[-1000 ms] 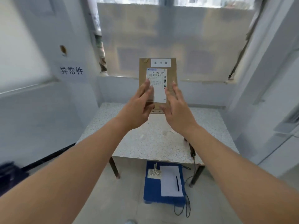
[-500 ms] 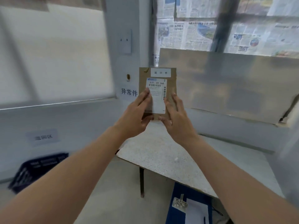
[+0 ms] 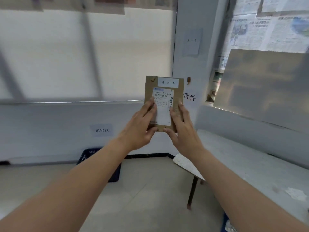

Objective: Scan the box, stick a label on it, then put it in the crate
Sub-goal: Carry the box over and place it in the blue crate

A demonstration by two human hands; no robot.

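Observation:
A small flat brown cardboard box point(image 3: 178, 96) is held upright in front of me, out over the floor. It carries a white shipping label with a barcode point(image 3: 163, 104) and a small white sticker with printed characters point(image 3: 168, 82) near its top edge. My left hand point(image 3: 141, 125) grips its lower left side and my right hand point(image 3: 181, 128) its lower right side. A dark blue crate point(image 3: 93, 154) stands on the floor by the wall at lower left, partly hidden behind my left forearm.
A speckled table point(image 3: 250, 158) on dark legs stands to the right. The white wall bears a paper sign point(image 3: 102, 130) above the crate. Frosted window panes fill the left, newspaper-covered glass the upper right. Pale floor lies below.
My view has swung left while both hands keep hold of the box. The table has slid to the right side and the blue crate has come further into sight.

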